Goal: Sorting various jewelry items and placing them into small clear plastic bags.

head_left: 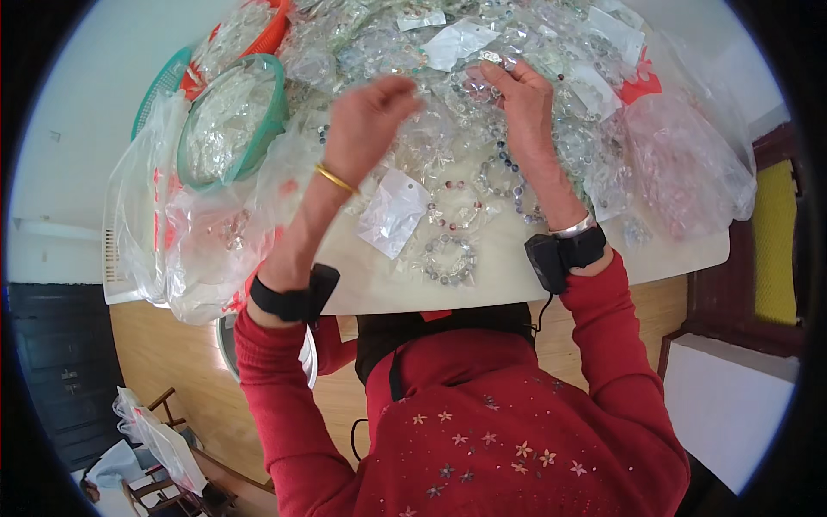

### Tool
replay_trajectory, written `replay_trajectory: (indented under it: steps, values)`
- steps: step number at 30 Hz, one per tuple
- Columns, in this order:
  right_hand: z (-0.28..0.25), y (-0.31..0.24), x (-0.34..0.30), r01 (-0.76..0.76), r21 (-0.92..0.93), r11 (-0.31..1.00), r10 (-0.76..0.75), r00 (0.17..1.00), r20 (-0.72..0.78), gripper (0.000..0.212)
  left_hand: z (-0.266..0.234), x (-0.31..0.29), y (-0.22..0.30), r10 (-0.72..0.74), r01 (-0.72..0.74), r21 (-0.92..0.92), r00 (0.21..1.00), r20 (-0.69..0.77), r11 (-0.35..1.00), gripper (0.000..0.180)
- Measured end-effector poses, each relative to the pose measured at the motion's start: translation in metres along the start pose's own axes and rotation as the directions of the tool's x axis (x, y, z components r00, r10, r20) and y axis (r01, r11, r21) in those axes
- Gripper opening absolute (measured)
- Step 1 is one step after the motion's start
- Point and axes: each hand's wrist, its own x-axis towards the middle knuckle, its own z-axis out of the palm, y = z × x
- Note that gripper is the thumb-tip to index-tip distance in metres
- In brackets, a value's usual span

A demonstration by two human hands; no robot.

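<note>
My right hand is over the far part of the table, thumb and fingers pinched on a small clear plastic bag; what is inside it is hard to make out. To its left, my left hand hangs above the heap, blurred by motion with its fingers curled, and I cannot tell whether they hold anything. Between my forearms lie a bagged bracelet of grey beads, one with dark red beads and a white paper card. Dark blue beaded bracelets lie beside my right wrist.
A big heap of bagged bracelets covers the table's far side. At the left stand a green basket and a red basket of clear bags. Large plastic bags lie at the left and right of the table.
</note>
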Motion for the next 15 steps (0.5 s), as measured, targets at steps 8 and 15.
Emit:
replay_trajectory:
  steps: [8, 15]
  values:
    - [0.001, -0.004, 0.000, -0.051, 0.051, 0.997, 0.048, 0.997, 0.062, 0.020, 0.017, -0.026, -0.015, 0.079, -0.067, 0.327, 0.997, -0.022, 0.943, 0.036]
    - [0.006, -0.002, 0.000, -0.121, 0.271, 0.955, 0.076, 0.982, 0.171, 0.024, 0.000, -0.017, -0.037, -0.181, 0.117, -0.471, 0.979, -0.093, 0.874, 0.030]
